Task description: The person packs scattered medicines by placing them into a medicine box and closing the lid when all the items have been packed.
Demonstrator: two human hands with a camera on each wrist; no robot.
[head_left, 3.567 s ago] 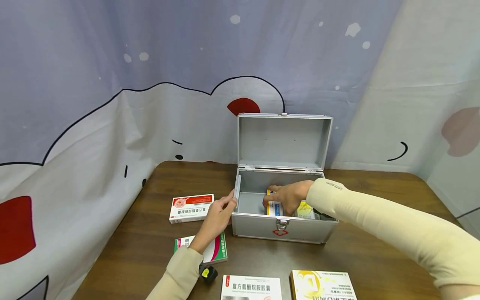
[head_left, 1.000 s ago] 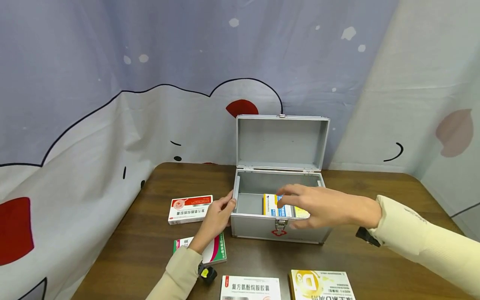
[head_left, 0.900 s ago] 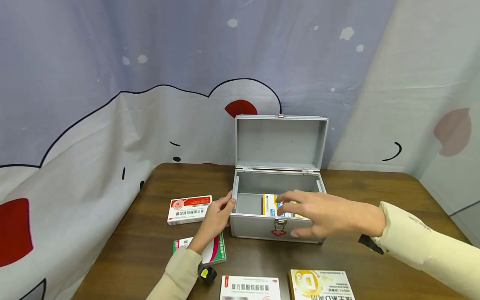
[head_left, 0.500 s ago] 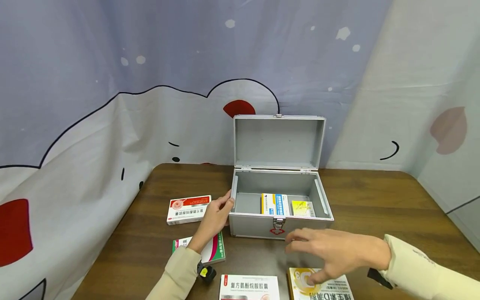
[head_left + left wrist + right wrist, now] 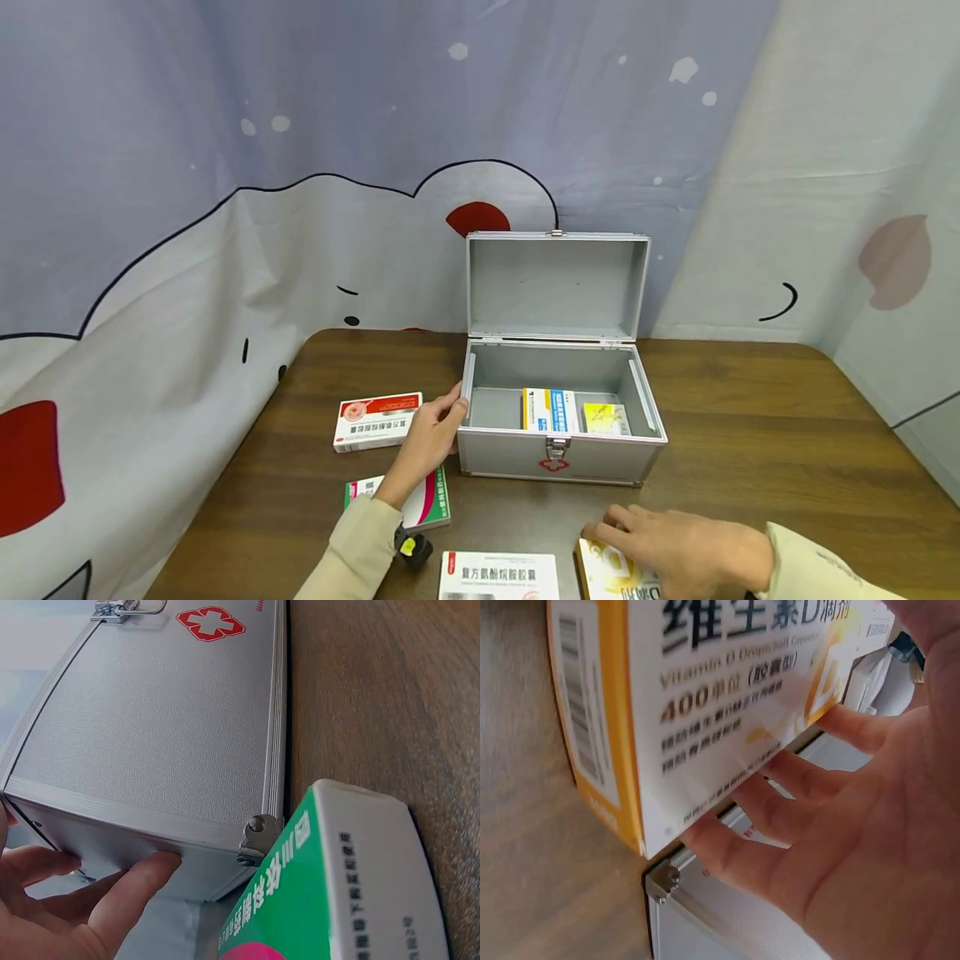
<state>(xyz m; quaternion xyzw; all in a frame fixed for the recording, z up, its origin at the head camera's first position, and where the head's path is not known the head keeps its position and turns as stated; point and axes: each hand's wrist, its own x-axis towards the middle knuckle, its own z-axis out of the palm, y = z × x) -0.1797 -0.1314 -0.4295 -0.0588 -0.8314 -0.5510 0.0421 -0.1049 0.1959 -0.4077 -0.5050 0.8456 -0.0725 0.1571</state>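
My left hand [image 5: 429, 435] presses against the outer left side of the open silver medicine case [image 5: 498, 454]; fingertips [image 5: 142, 881] meet its side wall in the left wrist view. No finger shows inside the case. My right hand [image 5: 671, 546] grips the yellow-and-white vitamin D box [image 5: 609, 575] on the table in front of the case. In the right wrist view, its fingers [image 5: 739, 859] curl at the long edge of that box. The thumb is hidden in the head view. A blue-and-white medicine box [image 5: 550, 410] and a smaller yellow one [image 5: 606, 418] lie inside the case.
Left of the case lies a red-and-white medicine box [image 5: 377, 422]. A green-and-white box [image 5: 437, 500] sits partly under my left forearm in the head view. Another white box [image 5: 498, 573] lies at the front of the wooden table [image 5: 750, 400]. A printed curtain [image 5: 360, 125] hangs behind.
My right hand has come out of the case, leaving two boxes lying there, and moved down to the vitamin D box. My left hand has stayed at the case's side.
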